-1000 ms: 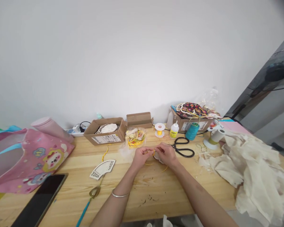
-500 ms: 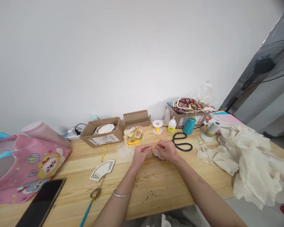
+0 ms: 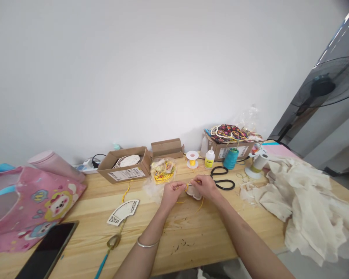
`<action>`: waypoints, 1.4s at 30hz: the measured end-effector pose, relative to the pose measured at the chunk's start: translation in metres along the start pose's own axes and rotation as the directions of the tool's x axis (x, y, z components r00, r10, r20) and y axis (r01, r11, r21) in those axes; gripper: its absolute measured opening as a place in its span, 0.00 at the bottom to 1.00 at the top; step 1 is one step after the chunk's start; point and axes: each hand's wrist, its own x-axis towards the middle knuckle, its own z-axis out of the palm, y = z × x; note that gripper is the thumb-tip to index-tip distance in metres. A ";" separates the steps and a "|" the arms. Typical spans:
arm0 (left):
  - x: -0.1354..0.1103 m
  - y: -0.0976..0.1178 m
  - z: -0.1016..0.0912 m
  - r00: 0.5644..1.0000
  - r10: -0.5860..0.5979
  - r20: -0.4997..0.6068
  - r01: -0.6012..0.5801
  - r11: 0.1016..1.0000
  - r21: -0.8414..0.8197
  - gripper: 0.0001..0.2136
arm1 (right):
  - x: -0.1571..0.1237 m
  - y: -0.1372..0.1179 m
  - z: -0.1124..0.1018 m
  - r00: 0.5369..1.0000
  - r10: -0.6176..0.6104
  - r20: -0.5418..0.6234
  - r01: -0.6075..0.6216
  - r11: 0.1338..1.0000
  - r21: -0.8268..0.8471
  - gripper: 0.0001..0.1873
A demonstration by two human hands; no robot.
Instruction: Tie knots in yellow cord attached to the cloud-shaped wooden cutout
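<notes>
My left hand (image 3: 173, 192) pinches a thin yellow cord (image 3: 187, 187) between thumb and fingertips. From the other side my right hand (image 3: 205, 186) grips the same cord, its fingers pressed together. Just under the right fingers is a small pale piece with a scalloped edge (image 3: 195, 192), partly covered by that hand. Loose cord ends hang down toward the wooden table (image 3: 192, 232). Black-handled scissors (image 3: 225, 184) lie right of my right hand, their blades hidden. A clear bag of yellow cords (image 3: 163, 172) is beyond my left hand.
Along the wall stand an open box of white pieces (image 3: 126, 175), a yellow cord spool (image 3: 192, 159), a glue bottle (image 3: 209, 159) and a teal thread cone (image 3: 230, 159). Cream fabric (image 3: 305, 205) heaps at right. A fan-shaped piece (image 3: 123, 212), phone (image 3: 48, 250) and pink bag (image 3: 35, 209) lie left.
The fingertips have shifted slightly, with the cord now stretched between them. More of the scalloped piece shows beneath my right hand. The whole view has tilted a little.
</notes>
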 end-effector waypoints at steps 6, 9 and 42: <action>0.000 -0.001 0.003 0.997 0.039 -0.064 -0.033 0.996 0.085 0.10 | -0.003 -0.007 -0.004 0.959 0.076 0.274 -0.187 0.894 0.407 0.15; 0.001 -0.002 0.004 0.995 0.076 -0.058 -0.074 0.996 0.046 0.09 | -0.003 -0.009 0.005 0.944 0.071 0.323 -0.255 0.777 0.575 0.13; -0.005 0.004 -0.001 0.992 0.089 -0.090 -0.090 0.996 -0.015 0.07 | -0.003 -0.005 0.014 0.851 -0.525 -0.004 0.484 0.787 -0.384 0.07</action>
